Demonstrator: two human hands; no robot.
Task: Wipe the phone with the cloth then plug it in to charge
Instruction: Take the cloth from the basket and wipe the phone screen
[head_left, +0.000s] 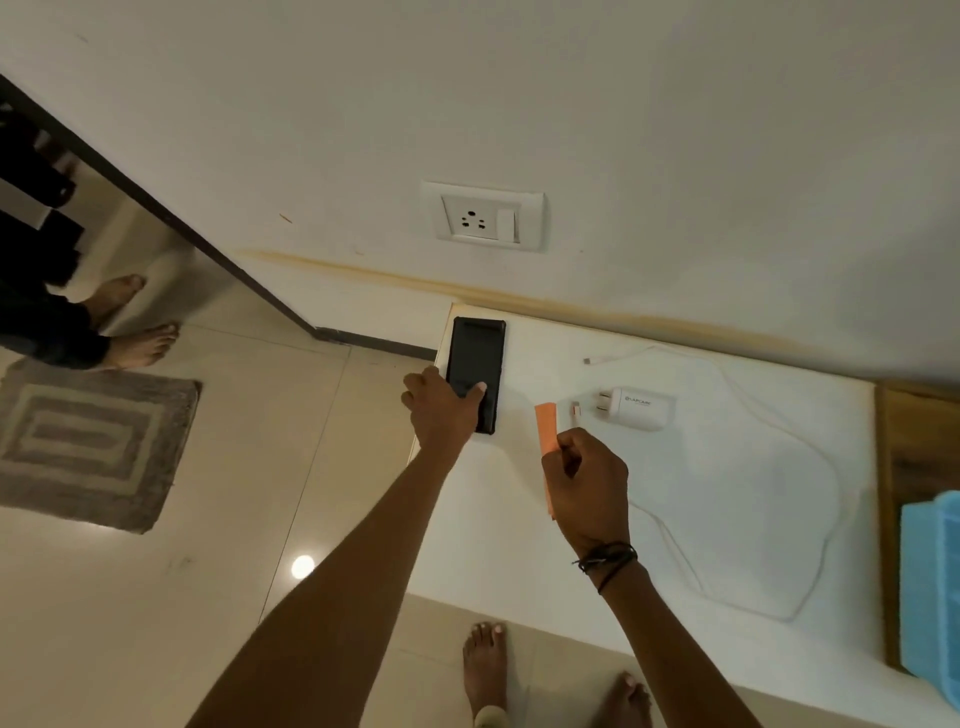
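Note:
A black phone (475, 358) lies flat at the far left corner of the white table (519, 545). My left hand (441, 410) grips its near left edge, thumb on the screen. To its right, my right hand (587, 483) pinches a narrow folded orange cloth (546, 431), which hangs just above the table. A white charger adapter (641, 408) lies beyond my right hand, pins facing left. Its white cable (810, 519) loops over the table, one plug end (589, 360) lying free near the wall. A white wall socket (483, 217) with a switch sits above the table.
A wooden tray edge (891, 467) and a blue plastic box (930, 587) stand at the table's right end. Another person's bare feet (135, 332) stand at the left by a grey mat (88, 441). My own feet (485, 670) are below the table's near edge.

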